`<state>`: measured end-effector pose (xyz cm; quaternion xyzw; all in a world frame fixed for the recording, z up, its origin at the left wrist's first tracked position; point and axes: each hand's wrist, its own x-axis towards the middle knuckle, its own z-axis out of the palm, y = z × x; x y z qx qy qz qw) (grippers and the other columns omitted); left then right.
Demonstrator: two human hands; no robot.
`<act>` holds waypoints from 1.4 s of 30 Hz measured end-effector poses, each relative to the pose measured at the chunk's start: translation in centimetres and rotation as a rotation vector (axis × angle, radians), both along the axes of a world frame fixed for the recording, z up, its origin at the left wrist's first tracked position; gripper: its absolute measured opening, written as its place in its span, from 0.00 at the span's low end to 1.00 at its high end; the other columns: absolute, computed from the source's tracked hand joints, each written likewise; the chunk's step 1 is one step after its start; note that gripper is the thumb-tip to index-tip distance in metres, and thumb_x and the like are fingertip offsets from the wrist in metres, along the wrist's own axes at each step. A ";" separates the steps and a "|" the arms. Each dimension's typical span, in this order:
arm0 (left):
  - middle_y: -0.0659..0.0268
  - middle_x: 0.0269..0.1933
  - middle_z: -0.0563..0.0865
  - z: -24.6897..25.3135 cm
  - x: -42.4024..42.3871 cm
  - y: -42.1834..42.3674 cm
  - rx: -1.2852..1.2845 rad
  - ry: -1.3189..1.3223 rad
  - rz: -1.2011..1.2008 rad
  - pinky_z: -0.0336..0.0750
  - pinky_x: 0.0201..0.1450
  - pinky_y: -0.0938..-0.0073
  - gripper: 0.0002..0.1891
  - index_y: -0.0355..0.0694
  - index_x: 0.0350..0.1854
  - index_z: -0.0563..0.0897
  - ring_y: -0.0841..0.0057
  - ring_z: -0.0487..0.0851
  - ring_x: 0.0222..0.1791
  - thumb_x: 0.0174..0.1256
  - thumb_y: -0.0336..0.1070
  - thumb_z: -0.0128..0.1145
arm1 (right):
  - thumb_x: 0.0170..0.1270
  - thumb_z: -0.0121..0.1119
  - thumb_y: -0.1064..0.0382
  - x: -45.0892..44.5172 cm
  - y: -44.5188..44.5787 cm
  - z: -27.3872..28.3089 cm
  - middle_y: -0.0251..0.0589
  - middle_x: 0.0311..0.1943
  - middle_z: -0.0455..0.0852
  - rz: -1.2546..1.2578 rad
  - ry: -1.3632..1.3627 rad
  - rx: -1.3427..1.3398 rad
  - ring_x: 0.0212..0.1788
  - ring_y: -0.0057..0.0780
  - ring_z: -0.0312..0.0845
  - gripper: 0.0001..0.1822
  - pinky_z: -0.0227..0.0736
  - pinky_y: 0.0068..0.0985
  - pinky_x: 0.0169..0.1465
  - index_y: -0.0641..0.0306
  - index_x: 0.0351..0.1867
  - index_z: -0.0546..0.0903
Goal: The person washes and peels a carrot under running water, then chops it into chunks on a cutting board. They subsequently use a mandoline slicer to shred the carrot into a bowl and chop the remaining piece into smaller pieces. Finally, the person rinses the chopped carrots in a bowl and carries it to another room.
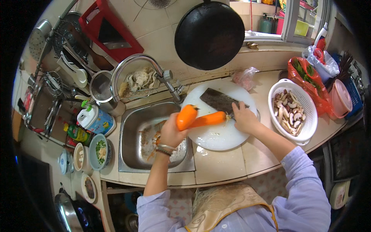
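Two peeled carrots (206,120) are in my left hand (171,132), held over the gap between the sink (156,113) and a round white cutting board (211,139). A cleaver (218,100) with a dark, wide blade lies flat on the board. My right hand (245,117) is at the blade's right end, fingers spread and fingertips on or just over it; its handle is mostly hidden, and whether I grip it I cannot tell. Orange peelings (152,153) lie in the sink.
A white colander (308,127) of sliced mushrooms stands right, beside a red plastic bag (321,98). A faucet (174,92) arches behind the sink. Left are a detergent bottle (97,119) and a bowl (107,161) of chopped greens. A black wok (209,36) hangs behind the board.
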<state>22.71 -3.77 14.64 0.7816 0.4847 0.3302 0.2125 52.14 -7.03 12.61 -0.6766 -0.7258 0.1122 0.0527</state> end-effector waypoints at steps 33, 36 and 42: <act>0.54 0.31 0.82 -1.2 3.6 -9.7 -0.310 0.606 0.178 0.79 0.30 0.62 0.28 0.38 0.46 0.69 0.58 0.86 0.27 0.54 0.53 0.66 | 0.58 0.54 0.67 -3.4 -4.3 8.9 0.61 0.28 0.80 0.413 0.185 -0.149 0.34 0.59 0.78 0.12 0.73 0.46 0.40 0.72 0.38 0.67; 0.54 0.31 0.82 -1.4 3.4 -9.6 -0.308 0.564 0.171 0.79 0.30 0.60 0.27 0.38 0.46 0.69 0.57 0.85 0.27 0.55 0.51 0.66 | 0.57 0.54 0.67 -3.3 -3.9 9.6 0.62 0.28 0.80 0.419 0.154 -0.194 0.34 0.60 0.78 0.12 0.73 0.46 0.40 0.73 0.38 0.67; 0.53 0.31 0.82 -1.3 2.9 -9.4 -0.309 0.549 0.147 0.79 0.31 0.59 0.27 0.38 0.45 0.69 0.55 0.85 0.27 0.55 0.50 0.66 | 0.56 0.56 0.66 -2.6 -2.2 9.5 0.63 0.26 0.79 0.441 0.190 -0.291 0.32 0.61 0.77 0.15 0.72 0.47 0.38 0.73 0.38 0.66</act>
